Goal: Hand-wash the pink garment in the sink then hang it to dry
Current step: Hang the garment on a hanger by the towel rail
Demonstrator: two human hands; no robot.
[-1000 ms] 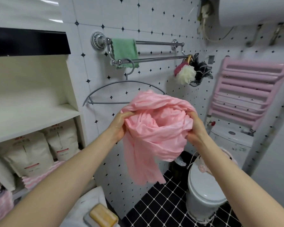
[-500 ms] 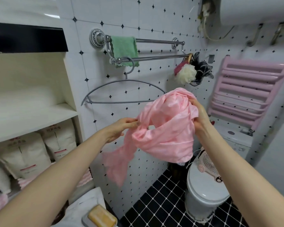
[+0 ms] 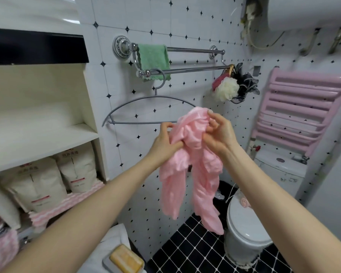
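The pink garment (image 3: 193,166) hangs bunched in the air in front of the tiled wall, two long parts dangling down toward the floor. My left hand (image 3: 163,141) pinches its upper left side. My right hand (image 3: 219,131) grips the gathered top of the cloth from the right. Just behind and above the garment a grey hanger (image 3: 126,104) hangs by its hook from the chrome towel rail (image 3: 195,68); the hanger's right end is hidden behind the cloth.
A green cloth (image 3: 154,59) hangs on the rail, bath sponges (image 3: 227,88) at its right end. A pink radiator (image 3: 301,107) is on the right wall above the toilet (image 3: 244,223). Shelves with white bags (image 3: 37,184) stand left. A soap bar (image 3: 126,261) lies bottom centre.
Both hands came together at the top of the garment and rose toward the hanger. The cloth, earlier spread wide between them, now hangs bunched in two long parts.
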